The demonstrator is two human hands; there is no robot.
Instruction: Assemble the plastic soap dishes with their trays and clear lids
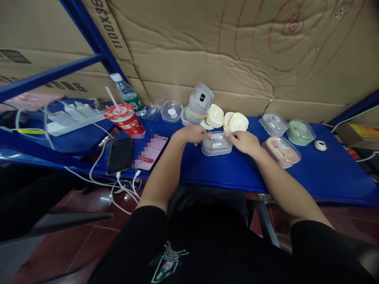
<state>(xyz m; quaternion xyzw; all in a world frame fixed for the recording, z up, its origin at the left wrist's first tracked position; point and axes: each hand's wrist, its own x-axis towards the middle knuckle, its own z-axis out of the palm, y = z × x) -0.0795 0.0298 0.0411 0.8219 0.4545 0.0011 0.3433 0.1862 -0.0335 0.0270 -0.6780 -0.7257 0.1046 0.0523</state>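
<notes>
Currently: L hand [192, 135] + R hand [245, 142] on grey box [217, 147], ctr frame

Both grasp it, one per side, at rear corners. Peach box [282, 154] ctr-right; cream pieces [239, 122] just behind grey box; bottle [132, 103] upper L; cardboard [177, 47] across top.

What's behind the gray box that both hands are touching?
Two piles of cream pieces stand behind the gray box, with a mixed-color stack to their left. The left hand and box block some lower parts, so what's hidden there can't be seen.
</notes>
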